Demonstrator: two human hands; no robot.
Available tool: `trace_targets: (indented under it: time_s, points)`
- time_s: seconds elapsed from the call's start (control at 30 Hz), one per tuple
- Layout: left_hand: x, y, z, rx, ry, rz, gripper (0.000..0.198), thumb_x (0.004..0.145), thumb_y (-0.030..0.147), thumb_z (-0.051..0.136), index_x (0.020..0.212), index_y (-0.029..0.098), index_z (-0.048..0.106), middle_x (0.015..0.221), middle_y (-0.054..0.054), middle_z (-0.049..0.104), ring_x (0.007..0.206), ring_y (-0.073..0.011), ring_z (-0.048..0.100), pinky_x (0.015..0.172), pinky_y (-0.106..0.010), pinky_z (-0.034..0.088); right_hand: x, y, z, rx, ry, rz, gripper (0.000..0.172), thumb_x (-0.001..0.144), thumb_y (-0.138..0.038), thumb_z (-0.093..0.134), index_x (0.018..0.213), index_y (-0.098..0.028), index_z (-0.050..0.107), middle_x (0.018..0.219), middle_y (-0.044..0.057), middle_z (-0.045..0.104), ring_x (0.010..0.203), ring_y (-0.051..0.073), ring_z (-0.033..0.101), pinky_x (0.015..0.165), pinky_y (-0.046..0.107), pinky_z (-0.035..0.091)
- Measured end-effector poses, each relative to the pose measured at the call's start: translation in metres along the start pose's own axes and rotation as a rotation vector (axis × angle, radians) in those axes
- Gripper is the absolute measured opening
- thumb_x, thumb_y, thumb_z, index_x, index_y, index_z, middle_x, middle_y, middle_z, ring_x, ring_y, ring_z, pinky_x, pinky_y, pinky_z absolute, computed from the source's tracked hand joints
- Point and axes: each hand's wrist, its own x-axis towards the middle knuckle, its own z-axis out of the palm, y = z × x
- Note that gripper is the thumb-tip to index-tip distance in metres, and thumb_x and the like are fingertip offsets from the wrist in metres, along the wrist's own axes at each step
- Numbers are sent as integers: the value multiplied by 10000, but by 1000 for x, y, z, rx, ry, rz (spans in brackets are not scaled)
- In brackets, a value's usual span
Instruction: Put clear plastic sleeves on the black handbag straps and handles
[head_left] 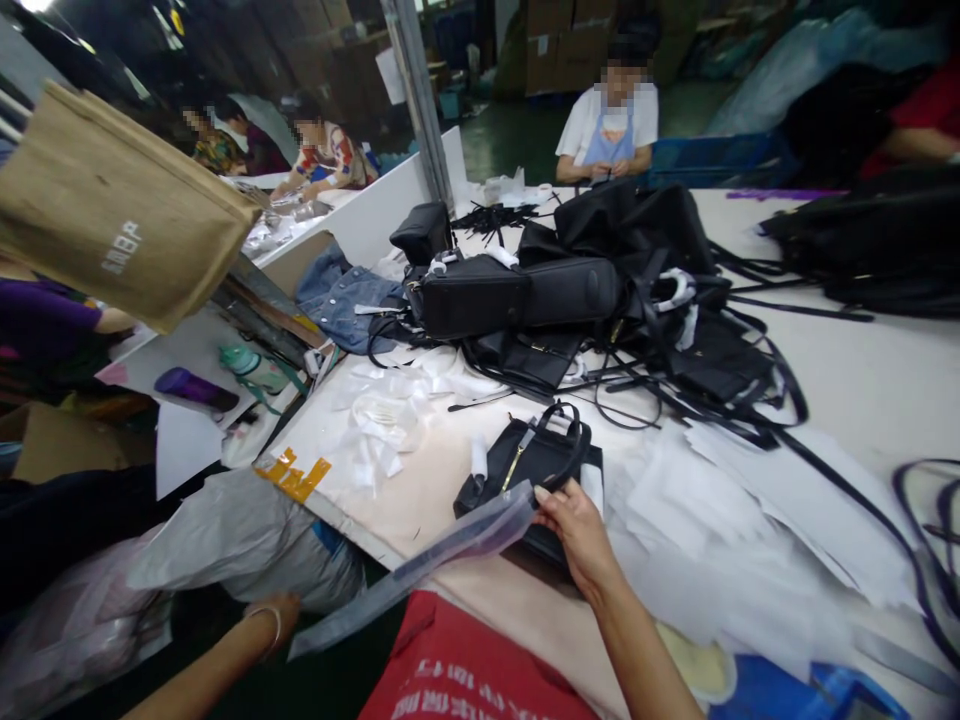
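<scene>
A black handbag with a gold zipper lies at the table's near edge, its handles standing up. My right hand is closed at the base of a handle, pinching one end of a long clear plastic strip. From there the strip slants down to the left, past the table edge. My left hand, with a band at the wrist, is low beside a grey plastic bag. It is blurred and its fingers cannot be made out. White wrapping covers parts near the bag's handles.
Several black bags with straps are heaped behind. White tissue sheets lie right, white ribbon-like scraps left. A tan hanging bag and a metal post stand left. A co-worker sits across the table.
</scene>
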Motion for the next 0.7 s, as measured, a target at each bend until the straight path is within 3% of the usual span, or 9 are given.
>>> trace_targets:
  time_s: [0.03, 0.1, 0.2, 0.3, 0.37, 0.43, 0.53, 0.7]
  points:
    - [6, 7, -2, -13, 24, 13, 214, 607, 390, 665, 633, 190, 594, 666, -61, 654, 761, -286, 641, 726, -455, 495, 0, 1, 1, 0, -10, 8, 340, 753, -358, 672, 1039, -208, 567, 821, 27, 653, 709, 150, 595, 644, 276, 496]
    - [18, 41, -7, -90, 102, 131, 176, 659, 323, 632, 787, 202, 635, 866, -69, 682, 899, -262, 624, 863, -413, 463, 1, 5, 3, -8, -26, 22, 328, 752, -353, 673, 1025, -203, 571, 813, 27, 651, 698, 147, 593, 640, 272, 493]
    - [30, 128, -16, -343, 197, 478, 266, 831, 310, 463, 1043, 221, 595, 1216, -78, 571, 1121, -216, 525, 966, -356, 408, 0, 10, 6, -29, -29, 40, 306, 760, -344, 669, 1012, -201, 569, 788, 22, 645, 681, 142, 587, 630, 266, 488]
    - [29, 210, -23, -452, 160, 740, 250, 839, 298, 496, 1059, 231, 594, 1277, -67, 524, 1185, -203, 467, 1023, -334, 342, -1, 14, 9, -33, -30, 41, 294, 779, -339, 649, 1025, -207, 555, 801, 22, 643, 701, 151, 594, 641, 277, 492]
    - [26, 241, -22, -505, 122, 795, 232, 815, 280, 542, 1032, 227, 605, 1214, -65, 562, 1144, -204, 495, 999, -321, 355, -2, 15, 11, -22, -24, 26, 295, 784, -339, 645, 1032, -213, 547, 827, 24, 647, 720, 157, 600, 646, 280, 495]
    - [25, 253, -15, -566, 98, 745, 235, 801, 266, 564, 1030, 220, 594, 1111, -58, 608, 1048, -199, 547, 938, -311, 394, -3, 15, 13, -9, -10, 8, 294, 783, -341, 645, 1027, -213, 542, 840, 27, 652, 719, 158, 604, 648, 283, 497]
    - [29, 253, -4, -636, 77, 619, 215, 804, 262, 563, 1013, 211, 568, 978, -36, 636, 901, -179, 584, 838, -290, 427, -3, 14, 14, 11, -6, -8, 280, 784, -346, 643, 1005, -208, 542, 810, 24, 653, 687, 153, 603, 653, 295, 502]
    - [35, 254, 0, -643, 108, 577, 120, 765, 226, 597, 877, 198, 561, 1013, -24, 613, 883, -164, 559, 800, -260, 410, 1, 14, 15, 52, -3, -23, 292, 768, -360, 659, 988, -205, 547, 753, 10, 639, 652, 145, 591, 630, 284, 497]
